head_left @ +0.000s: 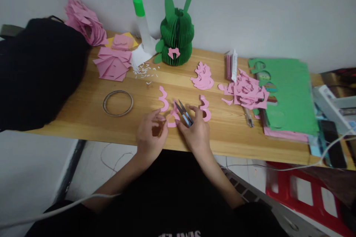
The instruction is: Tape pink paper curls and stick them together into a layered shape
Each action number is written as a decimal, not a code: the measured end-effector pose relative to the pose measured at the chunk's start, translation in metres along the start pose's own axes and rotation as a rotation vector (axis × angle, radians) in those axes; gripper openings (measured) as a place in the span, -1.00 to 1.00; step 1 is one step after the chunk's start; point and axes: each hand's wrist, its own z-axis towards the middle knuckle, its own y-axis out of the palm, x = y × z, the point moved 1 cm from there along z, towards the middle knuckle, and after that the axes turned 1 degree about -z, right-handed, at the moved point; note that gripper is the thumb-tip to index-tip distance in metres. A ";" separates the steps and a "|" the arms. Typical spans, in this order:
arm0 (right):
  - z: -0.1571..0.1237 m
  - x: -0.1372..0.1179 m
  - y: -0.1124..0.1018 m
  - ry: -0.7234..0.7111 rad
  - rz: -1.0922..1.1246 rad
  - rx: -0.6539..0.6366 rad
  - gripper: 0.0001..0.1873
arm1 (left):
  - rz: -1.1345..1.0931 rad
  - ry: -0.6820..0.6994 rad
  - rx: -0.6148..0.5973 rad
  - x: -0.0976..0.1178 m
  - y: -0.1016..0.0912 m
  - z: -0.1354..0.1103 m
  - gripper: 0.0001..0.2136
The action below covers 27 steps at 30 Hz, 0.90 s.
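Observation:
My left hand (150, 133) pinches a small curved piece of pink paper (171, 121) near the front edge of the wooden table (83, 118). My right hand (196, 131) grips small scissors (184, 113), blades pointing away and up to the left, right beside that piece. Two other scalloped pink cut-outs lie close by, one (163, 99) just beyond my left hand and one (205, 108) to the right of my right hand.
A tape ring (118, 103) lies to the left. At the back stand a green paper rabbit (177, 33), a glue bottle (142, 24) and folded pink paper (114, 63). Pink scraps (246, 89), green sheets (289, 92) and a black bag (36, 74) flank the work area.

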 end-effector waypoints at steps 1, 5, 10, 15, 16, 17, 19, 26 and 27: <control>0.001 0.001 0.000 0.003 0.011 -0.006 -0.39 | 0.007 0.017 -0.004 -0.003 -0.001 0.004 -0.64; 0.003 0.005 -0.001 -0.001 0.063 0.000 -0.36 | 0.090 0.173 -0.131 -0.014 -0.005 0.025 -0.53; 0.006 0.006 -0.003 0.047 0.124 -0.046 -0.34 | 0.118 0.318 -0.425 -0.021 -0.007 0.038 -0.38; 0.006 0.005 -0.004 0.087 0.180 -0.085 -0.34 | 0.160 0.470 -0.436 -0.027 -0.009 0.032 -0.43; 0.006 0.005 -0.004 0.092 0.193 -0.090 -0.34 | 0.166 0.493 -0.442 -0.028 -0.009 0.031 -0.42; 0.006 0.005 -0.004 0.096 0.206 -0.093 -0.35 | 0.167 0.512 -0.452 -0.028 -0.008 0.030 -0.41; 0.005 0.006 -0.003 0.106 0.243 -0.098 -0.35 | 0.159 0.533 -0.481 -0.028 -0.007 0.030 -0.36; 0.013 0.006 -0.005 0.172 0.500 -0.057 -0.74 | 0.113 0.482 -0.587 -0.022 -0.005 0.035 -0.25; 0.016 0.004 -0.005 0.166 0.487 -0.070 -0.77 | 0.106 0.470 -0.597 -0.022 -0.005 0.036 -0.25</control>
